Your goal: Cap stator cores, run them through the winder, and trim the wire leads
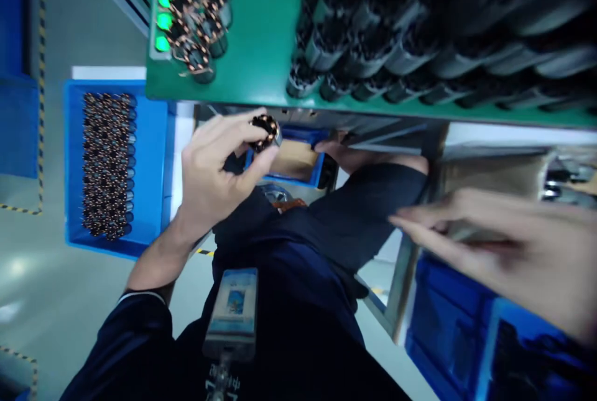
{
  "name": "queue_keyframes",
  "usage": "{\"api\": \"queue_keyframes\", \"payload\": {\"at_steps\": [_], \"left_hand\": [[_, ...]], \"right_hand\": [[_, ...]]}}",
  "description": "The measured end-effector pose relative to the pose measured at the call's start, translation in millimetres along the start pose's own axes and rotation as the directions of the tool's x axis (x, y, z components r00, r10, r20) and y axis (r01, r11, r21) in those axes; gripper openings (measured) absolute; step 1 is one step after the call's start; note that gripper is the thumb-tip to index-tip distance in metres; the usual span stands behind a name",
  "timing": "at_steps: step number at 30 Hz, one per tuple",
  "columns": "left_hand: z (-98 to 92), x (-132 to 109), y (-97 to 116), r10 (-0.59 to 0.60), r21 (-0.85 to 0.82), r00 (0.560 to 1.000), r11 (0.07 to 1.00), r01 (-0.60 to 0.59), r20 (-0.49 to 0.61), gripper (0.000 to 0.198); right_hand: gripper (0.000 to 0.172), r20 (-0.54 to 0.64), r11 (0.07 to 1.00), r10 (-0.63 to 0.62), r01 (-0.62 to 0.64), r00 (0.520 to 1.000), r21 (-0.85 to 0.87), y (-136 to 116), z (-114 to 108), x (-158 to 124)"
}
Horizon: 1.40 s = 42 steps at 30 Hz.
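Observation:
My left hand (214, 168) grips a small motor stator (267, 130) between thumb and fingers, just below the front edge of the green bench top (261, 34). Copper windings ring the stator's end, and its metal side faces right. Off to the right, my right hand (494, 245) is blurred by motion. Its thumb and forefinger come together at the tips in a pinch; anything between them is too smeared to make out. Several similar copper-wound stators (198, 56) stand on the bench's left end, beside a strip of green lights (164, 9).
Rows of dark-topped metal cylinders (373, 46) fill the bench's right side. A blue bin (152, 171) of stators sits at left. Beneath the bench is a blue-rimmed box (321, 168). Blue crates (448, 320) stand lower right, below a brownish tray (489, 174). A badge (233, 308) hangs at my chest.

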<state>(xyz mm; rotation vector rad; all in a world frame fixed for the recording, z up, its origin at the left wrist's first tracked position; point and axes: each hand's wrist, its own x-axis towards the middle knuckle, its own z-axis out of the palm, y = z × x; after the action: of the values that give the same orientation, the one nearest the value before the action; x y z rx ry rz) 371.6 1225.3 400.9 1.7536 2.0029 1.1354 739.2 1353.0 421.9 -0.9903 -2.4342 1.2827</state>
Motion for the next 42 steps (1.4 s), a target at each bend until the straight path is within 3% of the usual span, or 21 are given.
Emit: {"api": "queue_keyframes", "payload": {"at_steps": [2, 3, 7, 9, 12, 14, 16, 19, 22, 25, 26, 28, 29, 33, 38, 40, 42], "left_hand": [[14.1, 19, -23, 0.099, 0.256, 0.980, 0.965, -0.053, -0.170, 0.016], [23.8, 31, -34, 0.140, 0.351, 0.970, 0.934, -0.064, -0.196, 0.015], [58.5, 74, -63, 0.113, 0.462, 0.988, 0.885, -0.054, -0.101, 0.008], [60.4, 81, -66, 0.048, 0.456, 0.995, 0.890, -0.001, -0.092, 0.022], [38.2, 72, -70, 0.004, 0.481, 0.981, 0.872, 0.092, -0.194, 0.045], [15.2, 60, -83, 0.004, 0.527, 0.967, 0.839, 0.136, -0.255, 0.043], [-5.0, 53, -106, 0.013, 0.562, 0.968, 0.816, 0.134, -0.250, 0.034], [-20.4, 49, -131, 0.070, 0.559, 0.986, 0.829, 0.028, -0.153, 0.027], [-15.9, 41, -111, 0.125, 0.457, 0.986, 0.887, -0.063, -0.109, 0.029], [-0.8, 23, -50, 0.144, 0.116, 0.987, 0.984, -0.135, -0.075, 0.027], [3.6, 17, -29, 0.167, -0.022, 0.985, 0.986, -0.168, -0.039, 0.032], [10.0, 8, 4, 0.242, -0.208, 0.970, 0.950, -0.232, 0.023, 0.039], [12.1, 5, 14, 0.274, -0.248, 0.961, 0.935, -0.253, 0.051, 0.039], [15.7, -3, 22, 0.283, -0.238, 0.954, 0.938, -0.253, 0.103, 0.034], [12.3, -5, 15, 0.432, -0.023, 0.902, 0.902, -0.432, -0.014, 0.028], [10.8, 0, 14, 0.412, -0.024, 0.909, 0.911, -0.411, 0.063, 0.017], [10.4, 5, 12, 0.297, -0.107, 0.926, 0.954, -0.279, 0.234, 0.014]], "right_hand": [[0.010, 0.130, 0.988, -0.153, 0.155, 0.980, -0.004, -3, 24, 8], [0.012, 0.216, 0.980, -0.195, 0.198, 0.957, 0.007, -4, 37, 10], [0.025, 0.490, 0.973, -0.203, 0.229, 0.847, 0.008, 8, 73, -2], [0.026, 0.532, 0.974, -0.200, 0.228, 0.823, 0.013, 19, 80, -14], [0.026, 0.496, 0.986, -0.156, 0.166, 0.854, 0.024, 33, 82, -34], [0.026, 0.479, 0.994, -0.110, 0.101, 0.871, 0.045, 40, 81, -44], [0.026, 0.466, 0.996, -0.076, 0.051, 0.881, 0.067, 45, 81, -49], [0.026, 0.422, 0.993, -0.106, 0.071, 0.900, 0.098, 44, 80, -39], [0.023, 0.301, 0.990, -0.132, 0.108, 0.945, 0.095, 24, 74, -12], [0.039, 0.041, 0.969, 0.058, -0.066, 0.997, 0.236, -14, 70, 19], [0.050, -0.030, 0.914, 0.125, -0.103, 0.992, 0.391, -27, 70, 29], [0.067, -0.016, 0.727, 0.138, -0.091, 0.990, 0.681, -51, 72, 47], [0.071, 0.020, 0.669, 0.147, -0.114, 0.989, 0.735, -59, 73, 54], [0.056, 0.133, 0.674, 0.259, -0.278, 0.957, 0.684, -72, 69, 67], [0.028, 0.110, 0.534, 0.272, -0.245, 0.956, 0.809, -59, 64, 62], [0.025, 0.078, 0.525, 0.257, -0.207, 0.963, 0.825, -54, 67, 62], [0.025, 0.037, 0.546, 0.244, -0.169, 0.969, 0.820, -49, 71, 61]]}}
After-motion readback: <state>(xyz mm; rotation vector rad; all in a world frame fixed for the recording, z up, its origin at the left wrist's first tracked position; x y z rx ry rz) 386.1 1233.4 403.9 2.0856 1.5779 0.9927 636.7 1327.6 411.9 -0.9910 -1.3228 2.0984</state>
